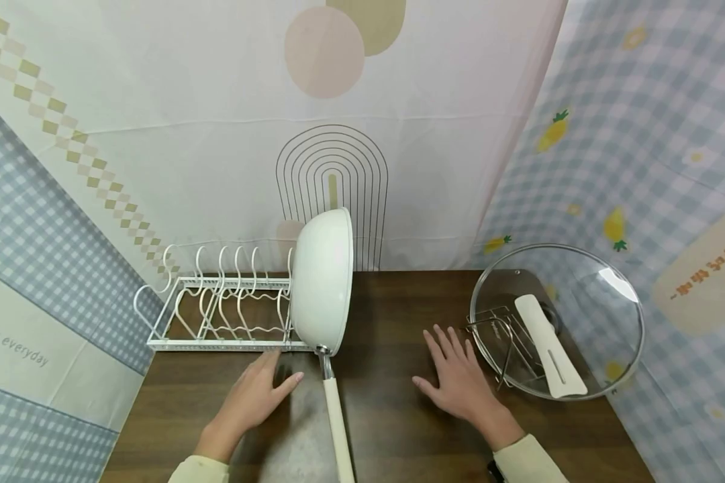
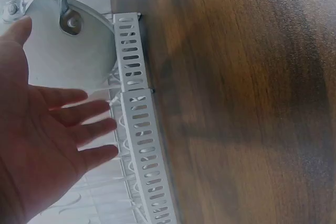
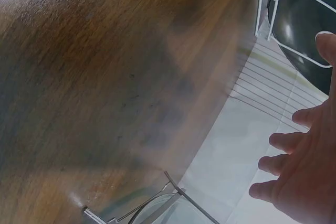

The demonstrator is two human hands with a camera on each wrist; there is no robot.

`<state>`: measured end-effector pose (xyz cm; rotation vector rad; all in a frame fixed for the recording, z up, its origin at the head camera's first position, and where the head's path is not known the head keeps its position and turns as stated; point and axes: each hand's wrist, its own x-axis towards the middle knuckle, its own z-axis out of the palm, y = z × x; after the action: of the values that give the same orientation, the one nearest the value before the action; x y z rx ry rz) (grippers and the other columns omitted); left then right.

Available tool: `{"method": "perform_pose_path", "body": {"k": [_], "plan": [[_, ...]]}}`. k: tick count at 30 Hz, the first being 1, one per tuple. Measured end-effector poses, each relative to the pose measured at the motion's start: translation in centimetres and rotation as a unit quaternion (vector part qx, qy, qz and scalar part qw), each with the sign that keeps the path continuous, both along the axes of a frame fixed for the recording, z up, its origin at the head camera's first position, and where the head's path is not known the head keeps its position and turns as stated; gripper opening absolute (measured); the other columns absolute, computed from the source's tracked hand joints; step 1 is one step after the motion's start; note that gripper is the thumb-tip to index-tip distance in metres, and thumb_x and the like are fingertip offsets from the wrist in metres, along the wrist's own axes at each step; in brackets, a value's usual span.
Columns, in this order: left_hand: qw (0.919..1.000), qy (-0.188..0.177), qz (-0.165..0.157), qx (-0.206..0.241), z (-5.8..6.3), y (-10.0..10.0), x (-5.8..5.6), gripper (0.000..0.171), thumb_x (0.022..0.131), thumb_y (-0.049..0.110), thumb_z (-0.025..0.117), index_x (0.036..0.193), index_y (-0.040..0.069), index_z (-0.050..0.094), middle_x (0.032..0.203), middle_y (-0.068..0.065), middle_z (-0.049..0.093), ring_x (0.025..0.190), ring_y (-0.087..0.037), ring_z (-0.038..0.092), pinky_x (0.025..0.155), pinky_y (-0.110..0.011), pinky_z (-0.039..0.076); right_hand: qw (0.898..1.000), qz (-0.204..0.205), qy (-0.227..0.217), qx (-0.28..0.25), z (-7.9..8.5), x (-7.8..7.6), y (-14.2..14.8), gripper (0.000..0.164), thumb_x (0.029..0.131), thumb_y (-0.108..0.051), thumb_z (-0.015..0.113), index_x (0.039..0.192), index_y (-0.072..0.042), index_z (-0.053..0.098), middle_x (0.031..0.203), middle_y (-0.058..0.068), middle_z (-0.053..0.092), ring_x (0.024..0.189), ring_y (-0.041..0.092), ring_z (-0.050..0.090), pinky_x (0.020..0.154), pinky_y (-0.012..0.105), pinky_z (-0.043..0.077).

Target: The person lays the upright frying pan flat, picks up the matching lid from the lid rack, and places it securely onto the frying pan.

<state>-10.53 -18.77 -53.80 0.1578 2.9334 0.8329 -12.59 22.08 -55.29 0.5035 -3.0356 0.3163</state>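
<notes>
A white frying pan (image 1: pixel 322 282) stands on its side at the right end of a white dish rack (image 1: pixel 217 346), its long cream handle (image 1: pixel 338 429) reaching toward me. My left hand (image 1: pixel 250 392) hovers left of that handle, near the rack's front rail, with fingers spread and nothing in them. From the left wrist, the same hand (image 2: pixel 58 135) has its thumb tip overlapping the pan's outside. My right hand (image 1: pixel 459 382) holds nothing, its fingers extended, between the pan and a glass lid (image 1: pixel 604 322). The pan's dark inside (image 3: pixel 299 24) shows in the right wrist view.
The lid, with a long white handle (image 1: pixel 550 349), leans in a wire stand (image 1: pixel 507 349) at the right of the brown wooden table (image 1: pixel 393 429). A patterned cloth (image 1: pixel 435 174) hangs along the table's back edge, and checked cloths flank both sides.
</notes>
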Motion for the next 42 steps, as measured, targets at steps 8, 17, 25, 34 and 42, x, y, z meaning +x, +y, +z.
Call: {"method": "perform_pose_path", "body": {"k": [8, 17, 25, 34, 42], "plan": [[0.9952, -0.049, -0.012, 0.084, 0.1, 0.3, -0.5, 0.080, 0.101, 0.057, 0.057, 0.151, -0.004, 0.045, 0.150, -0.025, 0.054, 0.142, -0.045, 0.048, 0.117, -0.061, 0.037, 0.999, 0.028, -0.017, 0.008, 0.4, -0.1, -0.1, 0.092, 0.095, -0.068, 0.058, 0.164, -0.017, 0.025, 0.171, 0.013, 0.023, 0.157, 0.041, 0.023, 0.120, 0.071, 0.022], [0.9790, -0.104, -0.029, 0.173, -0.1, 0.9, -1.1, 0.064, 0.103, 0.044, 0.059, 0.141, -0.008, 0.055, 0.134, -0.022, 0.067, 0.125, -0.039, 0.064, 0.108, -0.056, 0.048, 0.996, 0.073, -0.053, 0.013, 0.6, -0.2, -0.5, 0.091, 0.097, -0.073, 0.048, 0.165, -0.018, 0.022, 0.171, 0.013, 0.022, 0.157, 0.041, 0.024, 0.119, 0.071, 0.024], [0.9530, -0.172, -0.068, 0.240, -0.5, 0.9, -1.4, 0.066, 0.107, 0.042, 0.051, 0.142, -0.014, 0.049, 0.139, -0.030, 0.059, 0.135, -0.047, 0.053, 0.114, -0.063, 0.040, 0.993, 0.104, -0.059, 0.009, 0.3, -0.2, -1.3, 0.086, 0.098, -0.064, 0.056, 0.164, -0.016, 0.027, 0.168, 0.015, 0.030, 0.153, 0.042, 0.031, 0.118, 0.069, 0.028], [0.8892, -0.267, -0.108, 0.356, -1.2, 1.4, -0.8, 0.068, 0.111, 0.040, 0.041, 0.146, -0.018, 0.037, 0.143, -0.036, 0.053, 0.134, -0.052, 0.052, 0.114, -0.065, 0.038, 0.987, 0.102, -0.114, -0.057, 0.5, 0.2, -1.9, 0.082, 0.099, -0.061, 0.056, 0.161, -0.012, 0.033, 0.165, 0.016, 0.035, 0.152, 0.040, 0.036, 0.119, 0.067, 0.030], [0.8842, -0.260, -0.088, 0.378, -1.3, 2.5, -1.3, 0.071, 0.110, 0.041, 0.043, 0.146, -0.020, 0.036, 0.143, -0.039, 0.050, 0.134, -0.052, 0.052, 0.114, -0.063, 0.039, 0.961, 0.091, -0.222, -0.137, 1.0, 0.6, -2.5, 0.087, 0.099, -0.071, 0.047, 0.163, -0.014, 0.030, 0.167, 0.015, 0.032, 0.153, 0.037, 0.034, 0.119, 0.063, 0.032]]}}
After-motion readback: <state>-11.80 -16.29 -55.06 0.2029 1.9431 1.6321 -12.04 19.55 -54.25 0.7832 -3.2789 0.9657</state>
